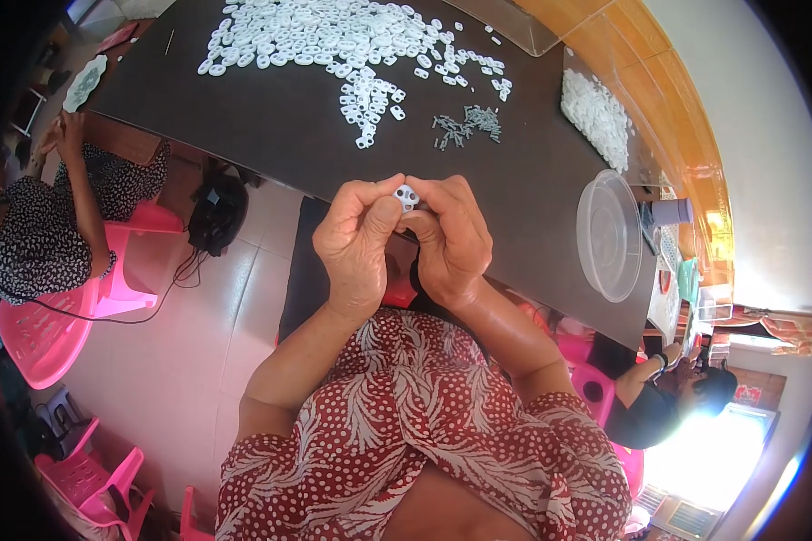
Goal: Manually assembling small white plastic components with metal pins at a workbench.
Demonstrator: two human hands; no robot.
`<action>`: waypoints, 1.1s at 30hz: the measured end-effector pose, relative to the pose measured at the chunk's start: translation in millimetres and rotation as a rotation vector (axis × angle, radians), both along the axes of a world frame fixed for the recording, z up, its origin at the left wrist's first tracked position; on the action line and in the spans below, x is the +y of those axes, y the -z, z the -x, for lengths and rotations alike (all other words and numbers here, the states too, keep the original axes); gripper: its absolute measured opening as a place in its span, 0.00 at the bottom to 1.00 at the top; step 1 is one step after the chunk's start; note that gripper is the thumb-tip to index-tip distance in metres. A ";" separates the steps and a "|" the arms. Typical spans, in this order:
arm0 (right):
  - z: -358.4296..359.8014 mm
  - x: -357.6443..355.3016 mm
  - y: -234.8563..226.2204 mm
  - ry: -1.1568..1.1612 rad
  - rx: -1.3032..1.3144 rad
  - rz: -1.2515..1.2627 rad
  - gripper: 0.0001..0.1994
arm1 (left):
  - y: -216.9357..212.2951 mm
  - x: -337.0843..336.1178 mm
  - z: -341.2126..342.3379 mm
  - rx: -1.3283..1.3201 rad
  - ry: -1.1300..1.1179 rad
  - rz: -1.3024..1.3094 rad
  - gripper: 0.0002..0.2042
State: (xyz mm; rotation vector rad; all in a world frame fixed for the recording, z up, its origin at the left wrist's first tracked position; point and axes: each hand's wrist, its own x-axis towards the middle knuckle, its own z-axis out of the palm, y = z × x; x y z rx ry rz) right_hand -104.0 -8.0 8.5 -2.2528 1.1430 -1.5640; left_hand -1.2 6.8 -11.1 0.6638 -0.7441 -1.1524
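Note:
Both hands meet in front of me at the near edge of the dark table [271, 117]. Between their fingertips sits a small white plastic piece [407, 197] with dark holes. My left hand [356, 239] pinches it from one side with thumb and forefinger, and my right hand [451, 236] pinches it from the other. Whether it is one part or two pressed together I cannot tell. Beyond the hands lie a cluster of small white two-holed pieces [363, 101] and a little heap of short grey pins [481, 123].
A large spread of white oval rings [307, 32] covers the far table. At the right are a pile of white parts [595, 117] and a clear round tub [610, 236]. A person [81, 189] sits at left by a pink chair [50, 329]; another person [650, 397] is at right.

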 end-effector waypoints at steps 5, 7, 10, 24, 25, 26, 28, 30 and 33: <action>-4.0 -0.6 3.3 0.011 -0.014 0.027 0.15 | 4.7 -2.0 -0.2 -0.127 -0.077 0.072 0.07; -4.4 0.0 4.0 0.009 -0.021 0.026 0.16 | 6.4 -2.1 -0.4 -0.164 -0.088 0.085 0.07; -5.5 0.9 3.7 0.033 0.011 0.006 0.16 | 7.0 -2.2 0.2 -0.178 -0.098 0.076 0.07; -9.5 8.5 -6.7 0.000 -0.151 -0.211 0.14 | -5.0 5.1 -5.2 -0.121 -0.053 0.012 0.09; -10.1 8.9 -6.0 0.002 -0.150 -0.211 0.14 | -4.3 5.4 -4.8 -0.120 -0.052 0.012 0.09; -10.4 9.1 -5.0 0.020 -0.139 -0.196 0.13 | -2.9 5.5 -4.1 -0.150 -0.070 0.018 0.09; -10.8 8.1 -1.9 0.038 -0.128 -0.181 0.13 | -2.0 6.7 -2.5 -0.180 -0.088 0.022 0.08; -11.0 6.1 1.7 0.065 -0.076 -0.060 0.13 | -1.9 8.9 -0.3 -0.252 -0.118 0.014 0.09; -12.0 7.2 3.9 0.089 -0.045 -0.025 0.13 | 3.3 9.9 2.8 -0.249 -0.134 0.047 0.09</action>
